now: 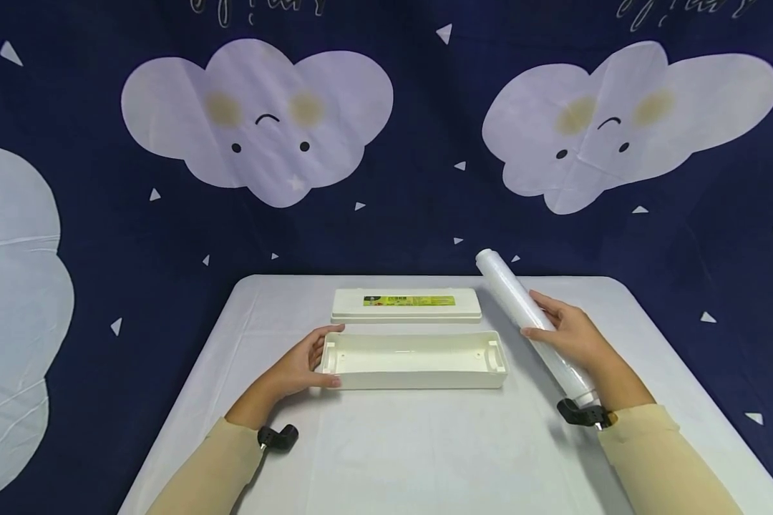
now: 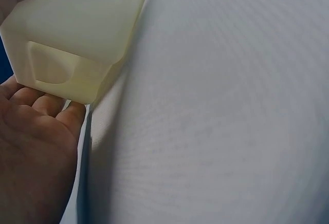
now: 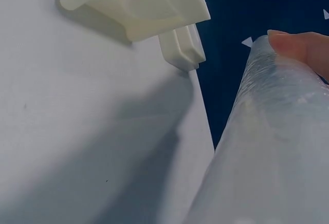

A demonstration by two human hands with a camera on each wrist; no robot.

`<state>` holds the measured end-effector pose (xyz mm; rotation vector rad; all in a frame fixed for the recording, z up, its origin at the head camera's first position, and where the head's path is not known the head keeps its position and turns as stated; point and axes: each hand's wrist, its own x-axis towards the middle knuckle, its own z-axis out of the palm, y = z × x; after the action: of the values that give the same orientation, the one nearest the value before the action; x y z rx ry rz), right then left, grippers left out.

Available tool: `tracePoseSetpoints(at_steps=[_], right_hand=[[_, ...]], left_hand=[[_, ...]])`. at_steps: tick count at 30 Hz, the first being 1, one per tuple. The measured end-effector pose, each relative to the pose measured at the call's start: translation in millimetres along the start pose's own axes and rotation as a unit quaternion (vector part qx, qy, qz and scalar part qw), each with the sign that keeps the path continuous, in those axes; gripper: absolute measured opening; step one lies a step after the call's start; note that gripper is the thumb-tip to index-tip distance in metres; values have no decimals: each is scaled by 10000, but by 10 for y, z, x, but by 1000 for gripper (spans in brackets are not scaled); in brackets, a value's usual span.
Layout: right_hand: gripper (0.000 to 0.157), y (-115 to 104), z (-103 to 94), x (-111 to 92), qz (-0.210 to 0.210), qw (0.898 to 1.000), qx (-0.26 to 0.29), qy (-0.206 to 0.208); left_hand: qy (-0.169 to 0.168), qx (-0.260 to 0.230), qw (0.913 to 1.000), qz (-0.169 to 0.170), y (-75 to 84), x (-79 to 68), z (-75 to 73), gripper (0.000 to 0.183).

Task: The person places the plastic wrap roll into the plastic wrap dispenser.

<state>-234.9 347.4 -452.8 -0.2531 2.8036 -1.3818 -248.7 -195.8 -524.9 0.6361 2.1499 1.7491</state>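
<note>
A long cream plastic box [image 1: 419, 380], with its top uncovered and nothing inside, sits mid-table. My left hand [image 1: 299, 363] grips its left end, thumb on the near side and fingers round the far side; the left wrist view shows that end of the box [image 2: 67, 64] close by. A roll of clear plastic wrap [image 1: 518, 300] is in my right hand [image 1: 573, 332], held around the middle, tilted and raised off the table to the right of the box. In the right wrist view the roll [image 3: 267, 157] fills the lower right, with the thumb [image 3: 298, 47] on it.
Behind the box lies the matching cream lid [image 1: 348, 307] with a green and yellow label [image 1: 409, 301]. A white cloth covers the table [image 1: 386, 450]. A dark blue curtain [image 1: 425, 214] with cloud prints hangs behind the far edge.
</note>
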Motion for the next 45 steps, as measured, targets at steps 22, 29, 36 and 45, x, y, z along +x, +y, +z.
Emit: tracePoseSetpoints(at_steps=[22,29,36,45], right_hand=[[90,-219,95,124,-184,9989,42,-418],[87,-231,125,149,-356,9977,243,-526],[84,-276,193,176,-531,9959,322,-659],[82,-350,260,191,-756,9921,509,-861]], left_hand=[[-15,-19,9999,123,-26,10,-5,109],[-10,-64,9998,183,-39,12,-8,106],[-25,-44,9998,169,-33,-1,-10,106],[-19,0,9999,119,-49,-12,-22,109]])
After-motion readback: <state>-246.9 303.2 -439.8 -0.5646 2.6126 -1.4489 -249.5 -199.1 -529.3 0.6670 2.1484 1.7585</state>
